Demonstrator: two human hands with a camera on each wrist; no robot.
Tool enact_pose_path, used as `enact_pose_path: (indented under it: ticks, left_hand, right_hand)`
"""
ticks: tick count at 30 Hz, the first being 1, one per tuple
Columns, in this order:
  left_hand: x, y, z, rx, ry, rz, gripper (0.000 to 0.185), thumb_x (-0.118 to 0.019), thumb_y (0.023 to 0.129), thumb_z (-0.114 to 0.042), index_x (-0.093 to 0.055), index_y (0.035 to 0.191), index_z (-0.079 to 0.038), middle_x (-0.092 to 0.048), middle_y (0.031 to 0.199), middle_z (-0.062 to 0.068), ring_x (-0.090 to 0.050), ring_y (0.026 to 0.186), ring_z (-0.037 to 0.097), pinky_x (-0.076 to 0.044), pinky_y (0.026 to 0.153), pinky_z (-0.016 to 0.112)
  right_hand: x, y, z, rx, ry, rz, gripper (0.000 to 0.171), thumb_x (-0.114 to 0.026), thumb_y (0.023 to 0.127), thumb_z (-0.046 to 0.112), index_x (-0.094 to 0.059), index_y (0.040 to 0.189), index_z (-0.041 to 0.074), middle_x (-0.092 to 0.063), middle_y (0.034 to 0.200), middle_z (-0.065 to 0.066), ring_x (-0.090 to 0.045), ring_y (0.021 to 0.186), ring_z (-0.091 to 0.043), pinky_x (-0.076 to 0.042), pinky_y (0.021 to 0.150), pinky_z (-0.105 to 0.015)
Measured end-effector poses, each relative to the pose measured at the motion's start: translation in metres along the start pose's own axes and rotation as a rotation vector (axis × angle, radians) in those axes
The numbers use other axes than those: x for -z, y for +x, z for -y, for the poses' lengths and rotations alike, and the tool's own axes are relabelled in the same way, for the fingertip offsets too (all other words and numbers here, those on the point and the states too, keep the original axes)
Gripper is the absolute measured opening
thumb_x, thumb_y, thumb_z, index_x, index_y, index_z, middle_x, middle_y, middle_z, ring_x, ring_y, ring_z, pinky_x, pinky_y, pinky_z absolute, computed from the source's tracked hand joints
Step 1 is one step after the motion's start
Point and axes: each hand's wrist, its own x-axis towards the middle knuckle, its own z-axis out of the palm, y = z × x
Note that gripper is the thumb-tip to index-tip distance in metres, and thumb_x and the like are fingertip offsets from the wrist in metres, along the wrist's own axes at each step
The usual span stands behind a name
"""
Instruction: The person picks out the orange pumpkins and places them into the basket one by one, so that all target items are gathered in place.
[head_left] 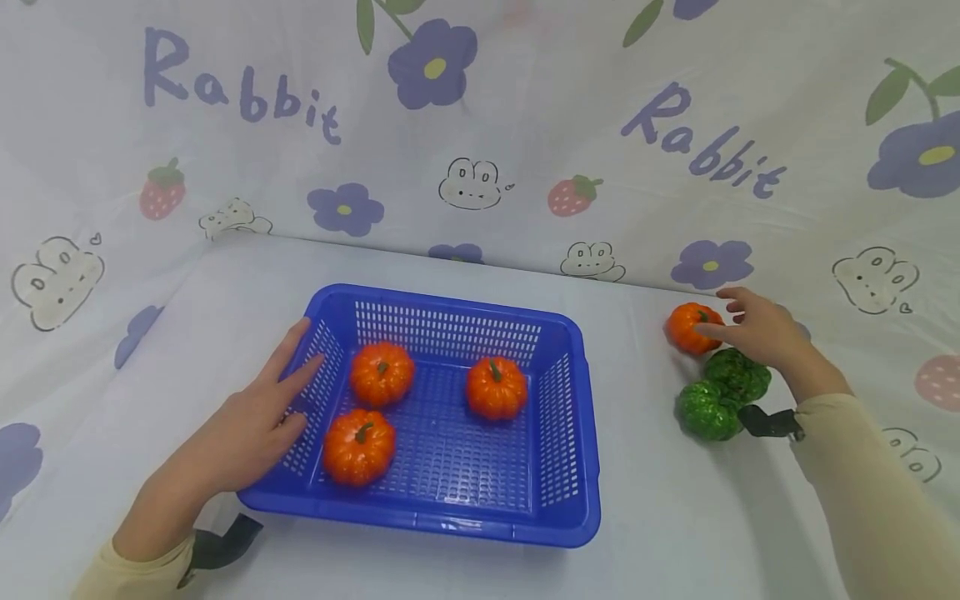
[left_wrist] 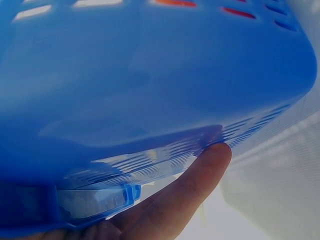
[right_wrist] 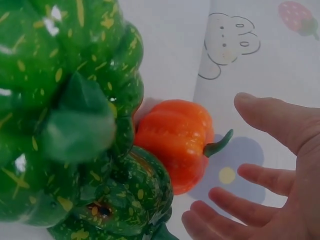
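My right grip [head_left: 753, 329] is spread open, fingertips at the loose orange pumpkin [head_left: 692, 327]; my wrist view shows a gap between them. Two green pumpkins [head_left: 722, 396] crowd beneath my wrist. My left grip [head_left: 258, 425] lies flat against the blue basket [head_left: 450, 521] wall; bare surface [head_left: 150, 333] lies outside it.

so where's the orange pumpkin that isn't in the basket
In the head view it sits right of the blue basket, by the backdrop, just beyond two green pumpkins, with the right hand open beside it.
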Motion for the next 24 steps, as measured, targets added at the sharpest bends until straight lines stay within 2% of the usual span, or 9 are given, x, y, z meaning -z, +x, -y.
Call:
enact_pose_path:
  ticks: [9, 24]
  left_hand:
    - [0.000, -0.001, -0.001, 0.004, -0.001, 0.000, 0.068, -0.059, 0.103, -0.006, -0.036, 0.166, 0.004, 0.011, 0.182, 0.010, -0.055, 0.138, 0.056, -0.050, 0.106, 0.066]
    - [0.001, -0.001, 0.000, -0.018, -0.008, -0.008, 0.067, -0.057, 0.103, -0.004, -0.035, 0.166, 0.005, 0.011, 0.182, 0.010, -0.050, 0.142, 0.056, -0.049, 0.107, 0.065]
  right_hand:
    - [0.001, 0.012, -0.005, 0.016, -0.025, 0.049, 0.084, -0.069, 0.106, 0.041, -0.031, 0.159, -0.013, -0.043, 0.149, -0.047, -0.045, 0.133, -0.064, -0.045, 0.105, -0.077]
    - [0.007, 0.019, -0.008, 0.001, -0.020, 0.079, 0.085, -0.069, 0.105, 0.043, -0.032, 0.158, -0.012, -0.042, 0.150, -0.045, -0.046, 0.132, -0.064, -0.052, 0.101, -0.073]
